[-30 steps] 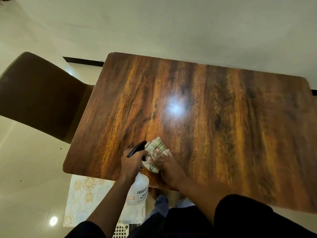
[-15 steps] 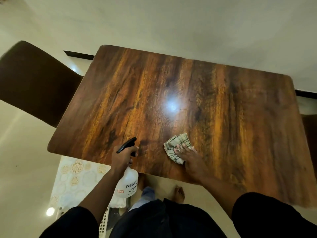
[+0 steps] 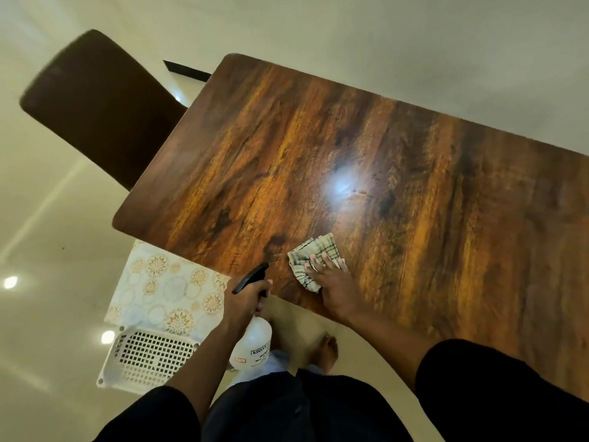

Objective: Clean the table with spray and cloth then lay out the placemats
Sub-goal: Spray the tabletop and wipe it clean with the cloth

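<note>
- My right hand (image 3: pixel 331 283) lies flat on the checked cloth (image 3: pixel 314 258), fingers straight and spread, pressing it against the wooden table (image 3: pixel 366 161) close to the near edge.
- The cloth is crumpled under my fingertips, its far corner sticking out past them toward the middle of the tabletop.
- My left hand (image 3: pixel 243 301) is wrapped round the neck of the spray bottle (image 3: pixel 253 344), fingers curled just below the black trigger head (image 3: pixel 250 277), whose nozzle points over the table's near edge.
- The bottle's clear, labelled body hangs below table level, just off the edge and beside my left forearm.
- A patterned placemat (image 3: pixel 165 291), white with gold circular motifs, sits lower down beyond the table's near left corner, with a white perforated basket (image 3: pixel 149 357) next to it; what the placemat lies on I cannot tell.
- A dark brown chair (image 3: pixel 98 103) stands at the table's left end.
- A bright spot of light glints off the polished tabletop, well apart from the cloth.
</note>
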